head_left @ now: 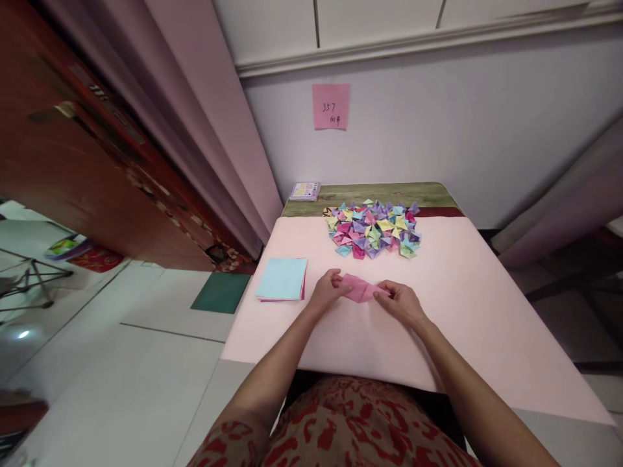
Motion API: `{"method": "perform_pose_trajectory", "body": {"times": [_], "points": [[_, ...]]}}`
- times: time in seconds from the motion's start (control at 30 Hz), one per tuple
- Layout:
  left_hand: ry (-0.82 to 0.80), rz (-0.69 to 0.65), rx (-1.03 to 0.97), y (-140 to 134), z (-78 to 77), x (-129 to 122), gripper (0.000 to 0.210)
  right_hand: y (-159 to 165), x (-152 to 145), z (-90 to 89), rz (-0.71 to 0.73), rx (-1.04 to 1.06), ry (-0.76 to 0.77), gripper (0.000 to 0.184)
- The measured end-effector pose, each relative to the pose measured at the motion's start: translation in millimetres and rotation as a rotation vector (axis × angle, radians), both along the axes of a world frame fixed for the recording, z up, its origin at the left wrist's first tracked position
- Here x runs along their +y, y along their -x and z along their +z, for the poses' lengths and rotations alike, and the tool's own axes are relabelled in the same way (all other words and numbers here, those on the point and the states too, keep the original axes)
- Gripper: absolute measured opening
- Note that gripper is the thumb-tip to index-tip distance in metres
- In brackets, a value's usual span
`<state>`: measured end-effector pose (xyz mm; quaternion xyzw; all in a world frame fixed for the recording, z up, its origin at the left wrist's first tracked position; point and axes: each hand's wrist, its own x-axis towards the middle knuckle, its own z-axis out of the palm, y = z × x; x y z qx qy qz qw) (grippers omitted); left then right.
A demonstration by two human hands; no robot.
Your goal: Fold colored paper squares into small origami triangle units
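Observation:
Between my two hands is a pink sheet of origami paper (359,288), partly folded, with creases across its middle. My left hand (331,287) pinches its left end, and my right hand (400,301) pinches the right end between thumb and fingers. The paper is held just over the pale pink table cover (438,259). Beyond my hands lies a heap of small folded paper pieces (372,228) in purple, yellow, pink, blue and green. To the left of my left hand sits a stack of square paper (282,279), light blue on top with pink edges below.
A small pack of printed cards (305,191) lies at the table's back left corner. A pink note (331,106) with handwriting sticks to the wall. At the left stand a purple curtain (209,97) and a reddish-brown door (97,149); a green mat (221,292) is on the floor.

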<state>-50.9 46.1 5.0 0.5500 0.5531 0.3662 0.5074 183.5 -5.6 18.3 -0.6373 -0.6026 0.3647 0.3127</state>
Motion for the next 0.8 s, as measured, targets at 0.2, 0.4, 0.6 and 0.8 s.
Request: {"method": "perform_pose_trajectory", "body": {"times": [0.2, 0.4, 0.6, 0.8], "points": [[0.155, -0.029, -0.26, -5.3, 9.2, -4.2, 0.048, -3.1, 1.0, 2.0, -0.023, 0.254, 0.081, 0.031], [0.282, -0.01, -0.549, -20.6, 26.5, -19.4, 0.04, 8.0, -1.1, 3.2, -0.171, 0.658, 0.147, 0.034], [0.282, 0.08, -0.55, -44.7, 24.0, -35.4, 0.043, 29.4, -4.6, 0.1, -0.177, 0.755, 0.094, 0.039], [-0.32, 0.081, 0.165, -30.9, 32.1, -22.7, 0.013, 19.6, -8.3, -7.4, -0.223, 0.528, 0.031, 0.054]]}}
